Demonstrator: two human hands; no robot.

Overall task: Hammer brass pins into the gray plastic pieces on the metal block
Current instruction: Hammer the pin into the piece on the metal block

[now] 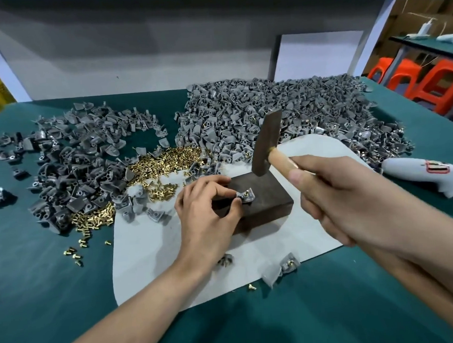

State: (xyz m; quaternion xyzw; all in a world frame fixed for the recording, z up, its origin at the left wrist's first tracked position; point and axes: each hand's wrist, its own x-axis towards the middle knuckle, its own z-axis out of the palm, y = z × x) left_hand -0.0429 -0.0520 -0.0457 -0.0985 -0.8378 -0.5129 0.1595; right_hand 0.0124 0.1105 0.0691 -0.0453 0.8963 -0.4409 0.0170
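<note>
A dark metal block (pixel 264 195) lies on a pale grey mat (pixel 150 245) in the middle of the green table. On the block's near left part sits a gray plastic piece (pixel 245 196) with a brass pin (pixel 246 193) standing in it. My left hand (pixel 206 207) pinches that piece at its left side. My right hand (pixel 335 191) grips the wooden handle of a hammer (pixel 267 142), whose dark steel head is raised above the block, a little behind the piece.
Loose brass pins (pixel 166 161) lie heaped left of the block. Gray plastic pieces are piled at the left (pixel 74 164) and in a large heap at the back right (pixel 282 109). Two pinned pieces (pixel 289 263) lie on the mat's near edge. A grey tool (pixel 429 174) lies at the right.
</note>
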